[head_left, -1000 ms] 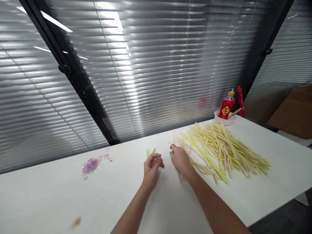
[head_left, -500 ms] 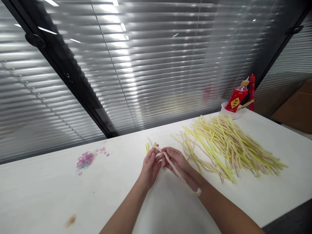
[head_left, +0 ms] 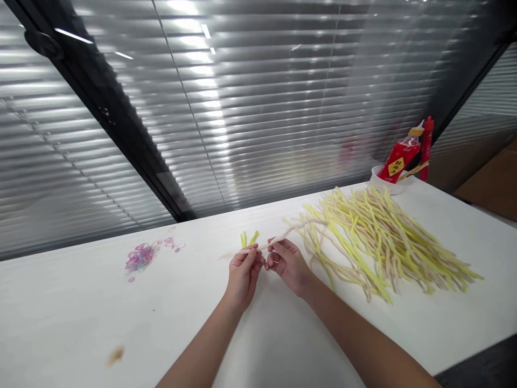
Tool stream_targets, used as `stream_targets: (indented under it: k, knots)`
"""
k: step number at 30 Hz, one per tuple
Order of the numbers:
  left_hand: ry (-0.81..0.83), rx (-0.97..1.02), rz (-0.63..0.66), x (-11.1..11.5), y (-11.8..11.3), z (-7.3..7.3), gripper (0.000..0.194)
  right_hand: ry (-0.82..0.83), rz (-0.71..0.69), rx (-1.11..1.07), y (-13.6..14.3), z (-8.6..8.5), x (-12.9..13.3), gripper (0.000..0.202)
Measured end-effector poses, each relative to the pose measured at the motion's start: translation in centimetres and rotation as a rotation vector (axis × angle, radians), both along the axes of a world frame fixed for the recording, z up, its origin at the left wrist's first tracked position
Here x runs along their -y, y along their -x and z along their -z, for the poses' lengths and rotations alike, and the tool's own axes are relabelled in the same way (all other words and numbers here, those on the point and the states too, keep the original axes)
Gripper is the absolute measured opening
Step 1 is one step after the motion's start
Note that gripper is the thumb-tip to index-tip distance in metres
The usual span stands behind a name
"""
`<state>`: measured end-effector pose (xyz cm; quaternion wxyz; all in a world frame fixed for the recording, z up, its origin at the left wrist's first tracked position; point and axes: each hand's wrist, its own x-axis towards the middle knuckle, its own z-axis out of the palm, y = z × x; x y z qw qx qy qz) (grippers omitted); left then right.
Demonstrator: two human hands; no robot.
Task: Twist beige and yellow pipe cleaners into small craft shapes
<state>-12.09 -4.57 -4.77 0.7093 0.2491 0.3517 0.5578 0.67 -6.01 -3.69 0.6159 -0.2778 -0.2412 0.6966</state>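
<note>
A thin beige strand of what looks like thick yarn runs across both hands. My left hand is closed, pinching it between thumb and fingers, with a blurred tail sticking out to the left. My right hand pinches the same strand a short way to the right, and its long end trails toward the pile. Just behind my left hand, short yellow strand ends stick up; their lower parts are hidden by the fingers.
To the right lies a large pile of yellow and beige strands. Behind it, a plastic bowl holds a red bottle beside a red tube. Small pink and purple elastic bands lie on the white table at left. Window blinds stand behind.
The strand's long end has swung from over my right forearm up and away to the right. My hands have moved slightly apart, and the strand now stretches sideways between them.
</note>
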Motion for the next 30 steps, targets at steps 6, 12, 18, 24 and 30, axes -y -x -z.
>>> stream_targets:
  k: [6, 12, 18, 24, 30]
  knots:
    - [0.020, -0.012, 0.007, -0.1, 0.1, 0.2, 0.029, -0.058, -0.046, 0.113, -0.4, 0.0, -0.1, 0.024]
    - [0.037, 0.006, -0.015, -0.1, 0.1, 0.1, 0.027, -0.055, -0.157, 0.213, -1.2, -0.8, 0.0, 0.023]
    - [0.049, 0.023, -0.038, 0.0, 0.0, -0.1, 0.028, 0.049, -0.187, 0.437, -2.0, -1.1, -0.2, 0.028]
    - [0.027, -0.025, -0.016, 0.1, 0.1, 0.1, 0.026, 0.033, -0.067, 0.616, -1.8, -0.3, -0.4, 0.017]
    - [-0.057, -0.034, -0.013, 0.2, 0.0, 0.1, 0.023, 0.042, 0.008, 0.714, -1.6, 0.4, -0.5, 0.014]
